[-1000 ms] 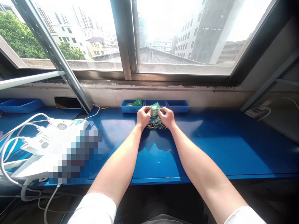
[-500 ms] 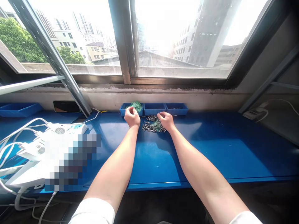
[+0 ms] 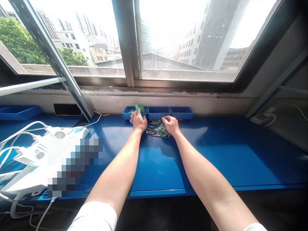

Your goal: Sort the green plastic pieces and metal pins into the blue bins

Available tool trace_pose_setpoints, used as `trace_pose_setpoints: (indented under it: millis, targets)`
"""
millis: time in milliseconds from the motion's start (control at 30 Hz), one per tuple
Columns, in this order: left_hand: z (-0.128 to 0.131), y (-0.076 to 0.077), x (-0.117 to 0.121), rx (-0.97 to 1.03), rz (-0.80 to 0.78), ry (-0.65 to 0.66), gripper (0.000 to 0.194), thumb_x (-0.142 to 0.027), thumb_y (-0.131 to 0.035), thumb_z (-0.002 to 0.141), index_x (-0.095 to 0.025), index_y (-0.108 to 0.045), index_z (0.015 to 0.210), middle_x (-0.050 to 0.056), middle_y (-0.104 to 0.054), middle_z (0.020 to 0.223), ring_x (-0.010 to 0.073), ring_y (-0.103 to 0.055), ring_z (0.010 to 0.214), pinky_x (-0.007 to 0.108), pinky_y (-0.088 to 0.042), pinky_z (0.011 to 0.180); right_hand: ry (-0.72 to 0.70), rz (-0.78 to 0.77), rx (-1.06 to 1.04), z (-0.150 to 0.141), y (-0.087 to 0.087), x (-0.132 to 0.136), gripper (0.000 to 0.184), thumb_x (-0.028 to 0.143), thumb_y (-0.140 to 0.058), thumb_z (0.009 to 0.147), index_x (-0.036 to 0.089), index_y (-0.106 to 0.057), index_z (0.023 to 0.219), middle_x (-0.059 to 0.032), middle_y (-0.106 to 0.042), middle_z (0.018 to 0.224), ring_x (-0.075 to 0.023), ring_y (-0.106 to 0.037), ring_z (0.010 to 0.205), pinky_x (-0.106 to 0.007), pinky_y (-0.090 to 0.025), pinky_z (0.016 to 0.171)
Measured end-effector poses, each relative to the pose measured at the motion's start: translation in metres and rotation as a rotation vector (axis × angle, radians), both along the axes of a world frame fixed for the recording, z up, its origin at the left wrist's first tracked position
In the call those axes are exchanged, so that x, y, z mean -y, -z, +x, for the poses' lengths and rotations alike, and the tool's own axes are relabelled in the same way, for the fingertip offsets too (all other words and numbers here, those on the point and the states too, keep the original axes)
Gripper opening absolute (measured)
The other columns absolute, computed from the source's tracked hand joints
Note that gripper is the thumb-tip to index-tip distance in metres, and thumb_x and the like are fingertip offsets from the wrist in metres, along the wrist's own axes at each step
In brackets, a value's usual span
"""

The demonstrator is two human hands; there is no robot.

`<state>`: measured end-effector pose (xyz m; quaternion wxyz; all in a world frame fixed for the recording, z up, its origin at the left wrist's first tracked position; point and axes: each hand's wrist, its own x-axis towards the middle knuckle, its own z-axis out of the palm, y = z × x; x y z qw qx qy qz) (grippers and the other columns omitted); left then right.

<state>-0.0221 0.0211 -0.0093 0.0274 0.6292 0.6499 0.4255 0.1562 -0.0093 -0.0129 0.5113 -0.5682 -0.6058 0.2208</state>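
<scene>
Left hand (image 3: 139,122) is held with fingers loosely spread over the near rim of the left blue plastic bin (image 3: 127,116), beside a crumpled green plastic bag (image 3: 139,107) inside it. By the right hand (image 3: 171,125), thumb and forefinger are brought together at the right edge of a pile of slender metal pins (image 3: 152,131); whether anything is pinched cannot be told. Open room is left on the blue worktop (image 3: 158,173), rightward and toward its near edge.
</scene>
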Motion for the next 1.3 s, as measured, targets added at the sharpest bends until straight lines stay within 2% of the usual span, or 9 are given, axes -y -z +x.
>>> trace_pose_setpoints:
  millis: [167, 267, 467, 600, 767, 900, 1133, 1300]
  targets:
    - [0.0027, 0.0030, -0.0043, -0.065, -0.090, -0.041, 0.062, -0.039, -0.043, 0.083, -0.014, -0.035, 0.140, 0.018, -0.033, 0.142, 0.0367, -0.029, 0.129, 0.053, -0.031, 0.100, -0.006, -0.012, 0.001, -0.0001, 0.0006, 0.0001, 0.031, 0.045, -0.054, 0.078, 0.019, -0.069, 0.086, -0.0055, -0.071, 0.089, -0.0206, -0.064, 0.086, -0.032, -0.048, 0.075]
    - [0.0043, 0.0013, -0.0041, -0.096, -0.105, -0.024, 0.061, -0.040, -0.042, 0.084, -0.016, -0.036, 0.139, 0.017, -0.030, 0.144, 0.0368, -0.027, 0.130, 0.053, -0.030, 0.100, -0.010, -0.020, 0.008, -0.0003, 0.0000, 0.0002, 0.031, 0.045, -0.054, 0.078, 0.019, -0.069, 0.085, -0.0060, -0.071, 0.089, -0.0208, -0.064, 0.085, -0.032, -0.048, 0.076]
    - [0.0062, -0.0018, -0.0070, -0.165, -0.142, 0.084, 0.053, -0.044, -0.042, 0.083, -0.023, -0.045, 0.132, 0.012, -0.037, 0.143, 0.0358, -0.030, 0.128, 0.055, -0.029, 0.099, -0.004, -0.023, -0.007, -0.0006, -0.0001, -0.0006, 0.033, 0.047, -0.055, 0.077, 0.019, -0.069, 0.085, -0.0062, -0.071, 0.088, -0.0208, -0.064, 0.084, -0.032, -0.048, 0.077]
    - [0.0075, -0.0019, -0.0093, -0.119, -0.157, 0.070, 0.065, -0.048, -0.045, 0.081, -0.022, -0.035, 0.139, 0.015, -0.038, 0.141, 0.0369, -0.031, 0.127, 0.055, -0.027, 0.100, -0.005, -0.023, -0.008, -0.0008, -0.0002, -0.0005, 0.032, 0.047, -0.055, 0.077, 0.019, -0.069, 0.085, -0.0063, -0.071, 0.088, -0.0209, -0.064, 0.085, -0.032, -0.048, 0.077]
    - [0.0091, -0.0034, -0.0075, -0.096, -0.143, -0.001, 0.074, -0.047, -0.048, 0.079, -0.020, -0.026, 0.144, 0.016, -0.029, 0.146, 0.0373, -0.028, 0.129, 0.054, -0.027, 0.100, -0.008, -0.027, -0.005, -0.0005, -0.0008, 0.0003, 0.032, 0.047, -0.055, 0.077, 0.019, -0.068, 0.085, -0.0061, -0.071, 0.088, -0.0206, -0.064, 0.085, -0.032, -0.048, 0.076]
    - [0.0090, -0.0036, -0.0073, -0.102, -0.155, 0.007, 0.074, -0.046, -0.049, 0.079, -0.019, -0.026, 0.143, 0.016, -0.028, 0.147, 0.0375, -0.027, 0.130, 0.055, -0.027, 0.101, -0.011, -0.027, -0.003, -0.0003, -0.0005, 0.0002, 0.032, 0.046, -0.055, 0.077, 0.019, -0.068, 0.086, -0.0060, -0.071, 0.088, -0.0206, -0.064, 0.085, -0.032, -0.048, 0.076]
    - [0.0060, -0.0027, -0.0106, -0.076, -0.165, 0.091, 0.071, -0.047, -0.049, 0.078, -0.028, -0.028, 0.143, 0.005, -0.022, 0.153, 0.0369, -0.027, 0.130, 0.054, -0.025, 0.102, -0.013, -0.016, -0.015, -0.0012, -0.0025, 0.0025, 0.031, 0.046, -0.055, 0.078, 0.019, -0.068, 0.086, -0.0064, -0.070, 0.089, -0.0206, -0.064, 0.085, -0.032, -0.049, 0.076]
    - [0.0061, -0.0033, -0.0093, -0.077, -0.201, 0.037, 0.077, -0.048, -0.056, 0.072, -0.027, -0.030, 0.142, 0.007, -0.007, 0.156, 0.0401, -0.025, 0.131, 0.056, -0.028, 0.099, -0.008, -0.014, -0.019, -0.0011, -0.0042, 0.0040, 0.031, 0.045, -0.055, 0.078, 0.019, -0.068, 0.086, -0.0069, -0.070, 0.090, -0.0214, -0.064, 0.086, -0.033, -0.049, 0.076]
